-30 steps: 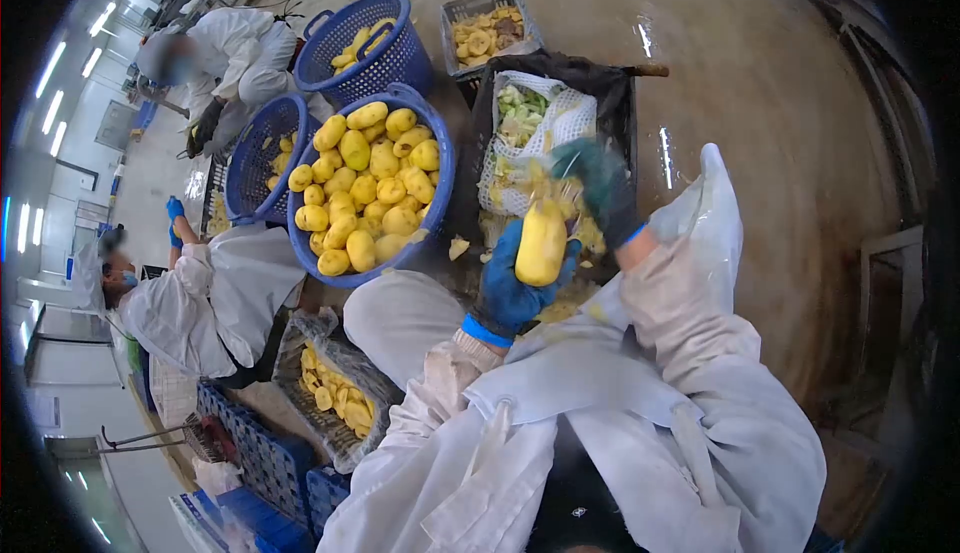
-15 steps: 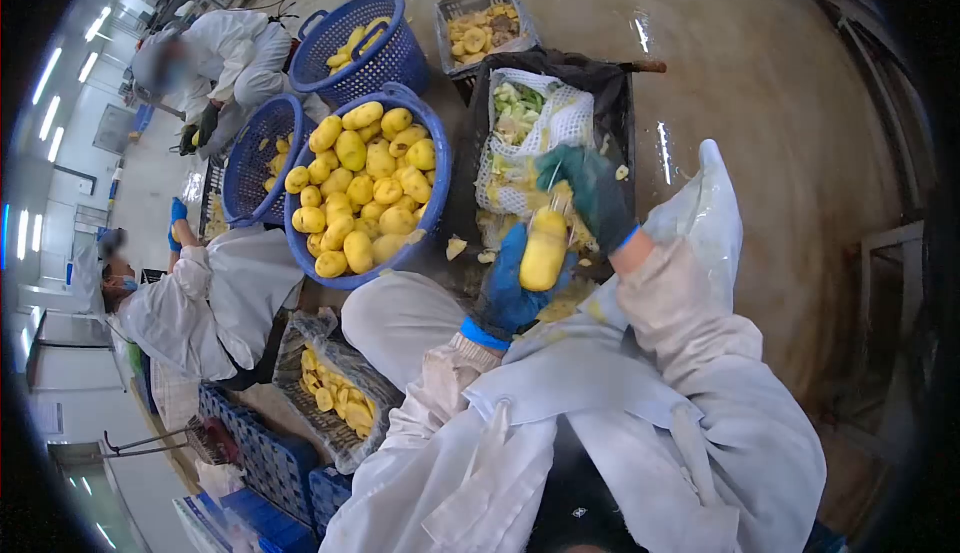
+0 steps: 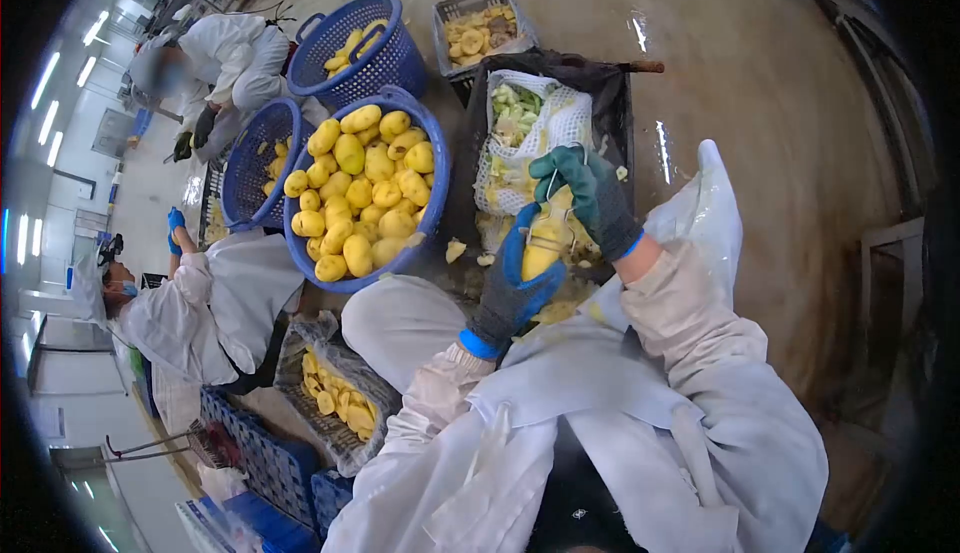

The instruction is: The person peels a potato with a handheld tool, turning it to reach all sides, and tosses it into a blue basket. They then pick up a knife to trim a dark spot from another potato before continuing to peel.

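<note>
White-coated co-worker (image 3: 215, 303) sits at far left, near a grey crate (image 3: 335, 393) of yellow pieces. Blue basket (image 3: 435, 188) beside it is heaped with peeled yellow fruit. At centre, the left hand (image 3: 512, 288), in a blue and grey glove, is closed around one yellow fruit (image 3: 543, 243), held above a dark crate (image 3: 615, 98) of peelings. The right hand (image 3: 590, 198), green-gloved, is clenched at the fruit's top; any tool inside it is too blurred to identify.
</note>
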{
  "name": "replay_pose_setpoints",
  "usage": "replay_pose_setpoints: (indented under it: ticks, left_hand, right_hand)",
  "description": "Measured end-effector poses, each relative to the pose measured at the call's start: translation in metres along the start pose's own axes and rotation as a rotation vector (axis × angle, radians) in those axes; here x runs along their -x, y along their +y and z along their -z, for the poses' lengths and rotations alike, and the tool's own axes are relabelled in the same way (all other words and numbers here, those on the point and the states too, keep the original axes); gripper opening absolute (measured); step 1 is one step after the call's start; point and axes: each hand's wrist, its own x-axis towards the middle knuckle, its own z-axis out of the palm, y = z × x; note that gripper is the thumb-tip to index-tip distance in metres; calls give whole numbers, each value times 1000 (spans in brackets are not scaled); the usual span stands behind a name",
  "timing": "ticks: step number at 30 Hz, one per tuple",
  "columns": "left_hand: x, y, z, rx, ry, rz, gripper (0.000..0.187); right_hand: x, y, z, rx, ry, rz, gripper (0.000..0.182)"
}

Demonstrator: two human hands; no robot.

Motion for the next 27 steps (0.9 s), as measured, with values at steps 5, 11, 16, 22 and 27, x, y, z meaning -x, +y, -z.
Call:
replay_pose_setpoints:
  ticks: [5,11,16,22,27]
  left_hand:
    - [5,-6,3,-63,55,-94,73]
    - [-2,0,1,-221,68,-169,75]
    - [-4,1,-1,-326,114,-174,77]
    - [0,4,5,-284,120,-115,77]
    - [1,0,2,111,118,-80,70]
  right_hand:
    - [-12,4,16,103,112,66,31]
    - [-7,42,12,-180,144,-181,32]
    - [1,-6,-16,-413,-16,-284,31]
    - [-8,13,6,-677,236,-344,22]
    - [-9,31,20,-363,198,-312,39]
